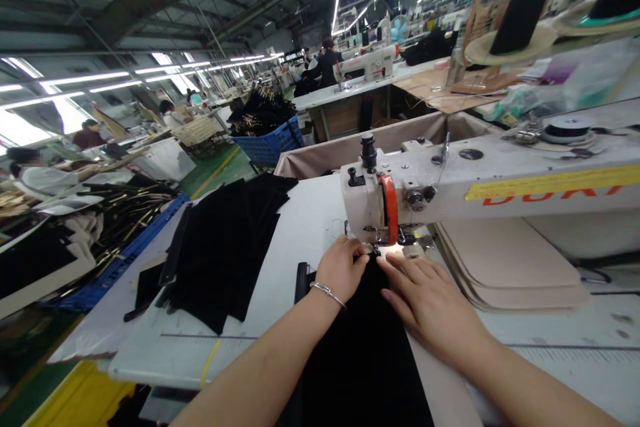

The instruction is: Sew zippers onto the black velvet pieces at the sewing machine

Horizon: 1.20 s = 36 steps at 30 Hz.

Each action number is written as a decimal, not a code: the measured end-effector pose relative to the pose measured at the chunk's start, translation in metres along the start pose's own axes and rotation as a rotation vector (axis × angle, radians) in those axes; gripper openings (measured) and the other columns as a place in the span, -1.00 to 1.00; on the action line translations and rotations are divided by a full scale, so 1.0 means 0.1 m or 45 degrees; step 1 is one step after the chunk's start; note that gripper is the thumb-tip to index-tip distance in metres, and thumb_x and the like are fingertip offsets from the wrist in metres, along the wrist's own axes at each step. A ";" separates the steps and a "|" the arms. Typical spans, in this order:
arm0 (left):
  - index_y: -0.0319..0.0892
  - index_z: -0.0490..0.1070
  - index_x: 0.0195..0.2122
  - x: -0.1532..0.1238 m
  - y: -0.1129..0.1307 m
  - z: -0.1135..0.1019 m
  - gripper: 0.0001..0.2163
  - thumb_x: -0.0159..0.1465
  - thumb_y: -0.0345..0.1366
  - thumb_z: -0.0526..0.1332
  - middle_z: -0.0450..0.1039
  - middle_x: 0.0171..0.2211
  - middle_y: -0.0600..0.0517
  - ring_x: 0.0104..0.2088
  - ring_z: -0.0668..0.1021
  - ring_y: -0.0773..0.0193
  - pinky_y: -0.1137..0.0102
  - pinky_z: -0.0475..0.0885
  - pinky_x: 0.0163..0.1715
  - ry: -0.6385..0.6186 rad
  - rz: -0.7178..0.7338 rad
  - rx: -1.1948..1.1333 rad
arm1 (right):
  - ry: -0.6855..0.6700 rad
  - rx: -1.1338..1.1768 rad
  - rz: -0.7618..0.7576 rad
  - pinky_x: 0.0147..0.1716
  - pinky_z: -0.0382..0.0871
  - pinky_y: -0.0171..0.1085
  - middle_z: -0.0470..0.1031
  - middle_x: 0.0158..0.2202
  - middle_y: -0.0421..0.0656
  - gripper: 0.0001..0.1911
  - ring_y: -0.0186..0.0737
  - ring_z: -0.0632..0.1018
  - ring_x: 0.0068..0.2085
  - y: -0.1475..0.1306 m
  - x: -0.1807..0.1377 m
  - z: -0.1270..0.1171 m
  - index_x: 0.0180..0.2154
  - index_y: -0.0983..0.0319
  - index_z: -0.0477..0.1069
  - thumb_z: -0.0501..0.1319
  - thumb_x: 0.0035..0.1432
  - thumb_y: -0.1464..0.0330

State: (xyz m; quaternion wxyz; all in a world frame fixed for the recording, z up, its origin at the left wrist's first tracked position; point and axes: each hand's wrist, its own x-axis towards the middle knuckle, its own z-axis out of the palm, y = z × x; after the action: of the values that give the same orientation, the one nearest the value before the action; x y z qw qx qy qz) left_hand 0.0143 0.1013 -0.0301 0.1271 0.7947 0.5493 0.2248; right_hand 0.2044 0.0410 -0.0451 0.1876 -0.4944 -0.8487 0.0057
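A long black fabric piece [367, 353] lies under the head of a white sewing machine [500, 173], over a pale panel [440, 387] that shows along its right side. My left hand [343, 270], with a bracelet on its wrist, pinches the black fabric's edge just left of the presser foot [377, 249]. To the right of the foot, my right hand [425, 297] lies flat with fingers stretched out over the fabric and panel edge. The needle point is too small to make out.
Black fabric pieces [230, 240] are piled on the table's left. Beige panels [510, 263] are stacked under the machine arm. Blue crates [273, 140] filled with material stand beyond. A thread cone [525, 7] rises at the upper right. Other people sit further back at the left.
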 end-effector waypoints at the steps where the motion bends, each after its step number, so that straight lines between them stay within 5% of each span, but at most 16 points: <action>1: -0.15 0.45 -0.34 0.01 0.00 0.00 -0.97 0.23 -0.39 0.22 0.42 -0.30 0.02 -0.25 0.47 0.22 0.32 0.41 -0.19 0.000 0.000 0.004 | 0.002 -0.004 0.000 0.06 0.19 0.01 0.34 0.10 -0.03 -0.49 -0.03 0.33 0.09 0.00 0.00 0.00 0.23 0.18 0.15 -0.01 0.31 0.17; 5: -0.17 0.44 -0.32 -0.03 0.03 -0.04 -0.96 0.24 -0.41 0.21 0.44 -0.26 -0.01 -0.20 0.49 0.18 0.27 0.43 -0.14 0.024 0.035 0.041 | 0.021 -0.003 0.004 0.06 0.20 0.02 0.35 0.09 -0.03 -0.49 -0.02 0.34 0.07 0.01 0.00 0.00 0.23 0.17 0.16 0.00 0.31 0.17; 11: -0.17 0.38 -0.01 -0.31 0.07 -0.12 -0.77 0.30 -0.35 0.19 0.38 0.09 -0.05 0.13 0.38 0.13 0.08 0.20 0.23 -0.179 0.483 0.016 | 0.051 0.058 -0.016 0.10 0.18 0.00 0.34 0.10 -0.07 -0.50 -0.03 0.33 0.09 -0.01 -0.03 -0.01 0.14 0.16 0.26 0.07 0.25 0.10; 27: -0.18 0.33 0.07 -0.27 0.04 -0.16 -0.72 0.34 -0.40 0.12 0.34 0.14 -0.07 0.23 0.30 0.18 0.09 0.08 0.31 -0.244 0.446 0.075 | 0.076 0.001 0.001 0.07 0.29 0.00 0.37 0.09 -0.02 -0.51 -0.04 0.37 0.09 -0.03 -0.04 0.01 0.14 0.22 0.27 0.08 0.26 0.15; 30: -0.16 0.29 0.12 -0.50 0.14 -0.30 -0.67 0.33 -0.26 0.16 0.28 0.19 -0.08 0.26 0.26 0.13 0.00 0.04 0.30 -0.339 0.491 0.095 | 0.100 -0.030 -0.039 0.05 0.36 -0.07 0.37 0.10 -0.05 -0.54 -0.09 0.40 0.08 -0.12 -0.26 -0.04 0.12 0.23 0.30 0.10 0.25 0.19; 33: -0.17 0.26 0.15 -0.95 0.25 -0.40 -0.51 0.28 -0.04 0.20 0.25 0.21 -0.12 0.27 0.24 0.09 -0.01 0.05 0.28 -0.454 0.742 0.055 | 0.167 -0.077 -0.190 -0.02 0.44 -0.19 0.42 0.08 -0.08 -0.56 -0.17 0.46 0.04 -0.23 -0.65 -0.14 0.09 0.25 0.34 0.13 0.22 0.22; 36: -0.17 0.34 0.07 -1.36 0.30 -0.34 -0.72 0.35 -0.27 0.16 0.41 0.09 -0.05 0.22 0.32 0.20 0.09 0.04 0.29 -0.310 0.972 0.098 | 0.183 -0.152 -0.395 -0.10 0.47 -0.30 0.47 0.04 -0.13 -0.59 -0.22 0.49 0.01 -0.30 -0.98 -0.25 0.05 0.26 0.39 0.14 0.21 0.23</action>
State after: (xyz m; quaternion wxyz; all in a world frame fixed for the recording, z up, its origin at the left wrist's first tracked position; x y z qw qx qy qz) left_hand -0.0186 -0.0373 -0.0167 0.0686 0.9666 0.2037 0.1394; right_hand 0.2309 -0.0616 -0.0469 0.2168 -0.3668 -0.8981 -0.1092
